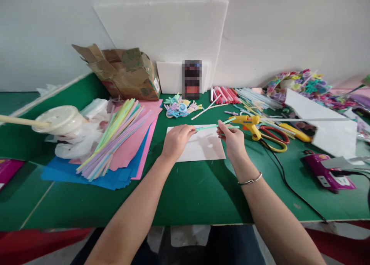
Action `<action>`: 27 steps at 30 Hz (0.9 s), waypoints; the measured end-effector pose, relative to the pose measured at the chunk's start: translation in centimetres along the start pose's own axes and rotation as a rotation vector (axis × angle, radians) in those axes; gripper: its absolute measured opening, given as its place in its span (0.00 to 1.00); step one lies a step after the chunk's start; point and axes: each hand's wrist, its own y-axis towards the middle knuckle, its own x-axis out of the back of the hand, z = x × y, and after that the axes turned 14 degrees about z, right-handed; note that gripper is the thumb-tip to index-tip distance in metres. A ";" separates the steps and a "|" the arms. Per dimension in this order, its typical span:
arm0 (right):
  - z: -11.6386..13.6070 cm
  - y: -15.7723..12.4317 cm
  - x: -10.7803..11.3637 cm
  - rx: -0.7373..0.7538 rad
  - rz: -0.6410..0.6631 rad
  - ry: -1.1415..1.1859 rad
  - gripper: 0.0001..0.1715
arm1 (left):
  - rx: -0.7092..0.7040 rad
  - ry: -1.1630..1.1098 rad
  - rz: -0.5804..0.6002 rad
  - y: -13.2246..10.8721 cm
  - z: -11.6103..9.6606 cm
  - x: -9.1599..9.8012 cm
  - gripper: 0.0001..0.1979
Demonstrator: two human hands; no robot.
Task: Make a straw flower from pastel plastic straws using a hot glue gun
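My left hand (177,139) pinches one end of some light green pipe cleaners (208,127) above a white sheet (199,153). At the other end, the fingers of my right hand (233,139) are closed on the same pipe cleaners, whose tips stick out past it to the right. The strands run roughly level between both hands. Just right of my right hand lies a yellow glue gun (251,122) with a black cord. Beyond the sheet is a pile of curled pastel pipe cleaner pieces (182,108).
Left lie pastel pipe cleaners (115,137) on coloured sheets (123,176), beside a lidded cup (59,118). A cardboard box (130,74) stands behind. Right are scissors (279,139), a purple power strip (323,172), a white board (338,137) and colourful pipe cleaner flowers (306,83).
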 end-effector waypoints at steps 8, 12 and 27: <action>0.2 -0.1 -0.2 -0.040 -0.013 0.024 0.21 | -0.025 -0.003 -0.005 0.1 0.1 0.0 0.08; 0.4 -0.1 -0.2 -0.083 -0.011 0.049 0.21 | -0.020 0.008 0.005 0.1 0.1 0.1 0.09; 0.0 -0.2 -0.2 0.066 0.073 -0.043 0.20 | 0.599 -0.822 0.321 0.8 0.0 -0.2 0.08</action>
